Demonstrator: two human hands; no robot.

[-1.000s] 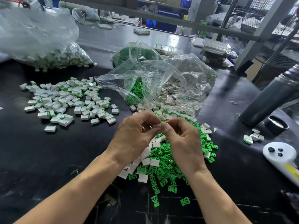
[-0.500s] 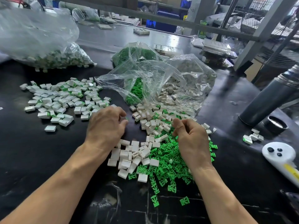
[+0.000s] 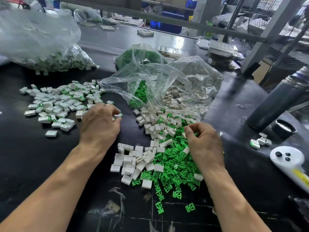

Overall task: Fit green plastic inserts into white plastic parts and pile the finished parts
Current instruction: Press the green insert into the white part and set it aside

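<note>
Loose green inserts (image 3: 175,171) and empty white parts (image 3: 133,158) lie heaped together on the black table (image 3: 33,164) between my hands. To the left spreads the pile of finished white parts with green edges (image 3: 55,104). My left hand (image 3: 100,126) is at that pile's right edge, with index finger and thumb curled round one finished part (image 3: 118,115) that is down on the table. My right hand (image 3: 205,144) hovers over the green inserts with its fingers loosely curled. Its thumb and fingertips are apart, and I see nothing pinched between them.
An open clear bag (image 3: 175,84) spills white parts and green inserts behind the heap. A bag of green inserts (image 3: 138,56) lies further back, and a large bag of finished parts (image 3: 41,47) at far left. On the right are a dark flask (image 3: 275,104), its cap (image 3: 284,130), a white controller (image 3: 287,158) and several stray parts (image 3: 260,142).
My hands were together over the heap, then parted. The left hand carried a part leftward to the finished pile; the right dropped onto the green inserts.
</note>
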